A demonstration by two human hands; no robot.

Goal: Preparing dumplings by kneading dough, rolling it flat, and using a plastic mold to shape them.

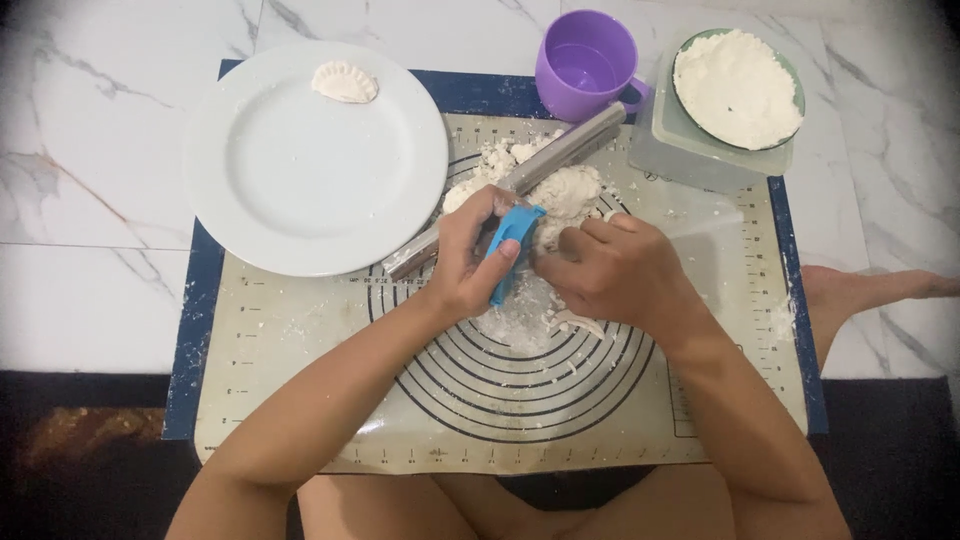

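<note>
My left hand (468,255) grips a blue plastic dumpling press (512,250) over the middle of a baking mat (700,380) marked with circles. My right hand (615,270) is curled beside the press, its fingers pinching at dough by the press's edge. A lump of white dough (565,190) and crumbled dough scraps (500,158) lie just beyond the hands. A metal rolling pin (560,155) rests diagonally across the dough. Thin rolled dough (525,315) lies on the mat under the hands.
A white plate (300,180) at the left holds one folded dumpling (345,82). A purple cup (585,62) stands at the back. A bowl of white flour (738,88) sits on a grey kitchen scale (690,155) at the right. My bare foot (860,295) rests on the marble floor (90,150).
</note>
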